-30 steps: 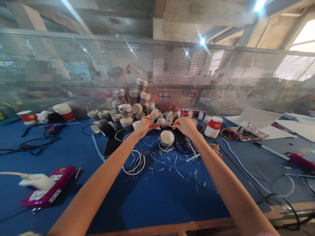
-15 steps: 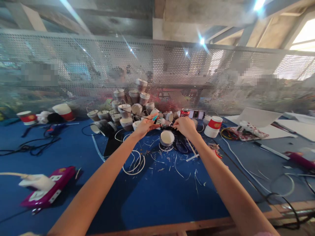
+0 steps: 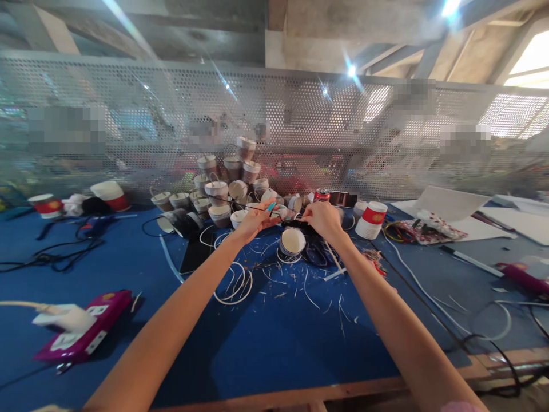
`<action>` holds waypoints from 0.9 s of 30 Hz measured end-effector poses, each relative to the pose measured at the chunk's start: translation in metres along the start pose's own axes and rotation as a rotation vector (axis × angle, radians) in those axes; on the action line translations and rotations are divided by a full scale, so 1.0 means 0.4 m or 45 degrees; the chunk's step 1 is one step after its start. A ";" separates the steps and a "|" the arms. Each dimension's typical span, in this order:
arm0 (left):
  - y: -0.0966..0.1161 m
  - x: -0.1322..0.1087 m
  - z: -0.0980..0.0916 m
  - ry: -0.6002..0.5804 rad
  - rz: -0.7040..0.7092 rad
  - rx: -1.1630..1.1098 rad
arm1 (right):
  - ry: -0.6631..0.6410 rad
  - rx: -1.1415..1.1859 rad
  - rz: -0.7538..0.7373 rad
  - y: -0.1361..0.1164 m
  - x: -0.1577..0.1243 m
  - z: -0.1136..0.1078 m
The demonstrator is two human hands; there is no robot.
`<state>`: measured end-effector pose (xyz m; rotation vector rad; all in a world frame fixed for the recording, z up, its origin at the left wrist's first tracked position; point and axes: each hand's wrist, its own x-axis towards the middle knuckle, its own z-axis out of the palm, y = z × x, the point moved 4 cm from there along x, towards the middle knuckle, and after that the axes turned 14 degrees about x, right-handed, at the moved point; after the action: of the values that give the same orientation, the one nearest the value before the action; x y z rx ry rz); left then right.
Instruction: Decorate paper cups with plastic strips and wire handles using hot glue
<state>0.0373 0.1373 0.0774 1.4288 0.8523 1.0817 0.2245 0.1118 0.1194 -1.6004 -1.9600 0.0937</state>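
Observation:
Both arms reach far out over a blue table. My left hand is closed on a thin tool with a teal tip, a dark wire running back from it. My right hand is pinched shut close beside it, on something too small to name. Between the two hands sits a small grey part. Just below the hands a white paper cup lies tilted, its mouth facing me. White wire loops and cut scraps lie under my left forearm.
A heap of small cups is stacked behind the hands against a perforated metal screen. A red can, red-and-white cups, a pink power strip with a white plug, black cables and papers surround the area.
Both hands have stayed almost in place, shifting only slightly; the view has drifted a little.

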 end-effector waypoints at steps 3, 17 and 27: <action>-0.012 0.005 -0.002 -0.024 -0.001 -0.006 | 0.034 -0.001 -0.027 0.000 0.001 0.005; -0.008 0.008 -0.009 -0.046 0.046 0.007 | -0.144 0.080 -0.154 -0.011 -0.001 0.008; -0.003 -0.001 0.002 -0.036 0.020 0.002 | -0.110 -0.025 0.013 -0.007 -0.004 0.002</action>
<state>0.0378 0.1368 0.0760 1.4513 0.8233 1.0704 0.2217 0.1098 0.1191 -1.6437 -2.0239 0.1503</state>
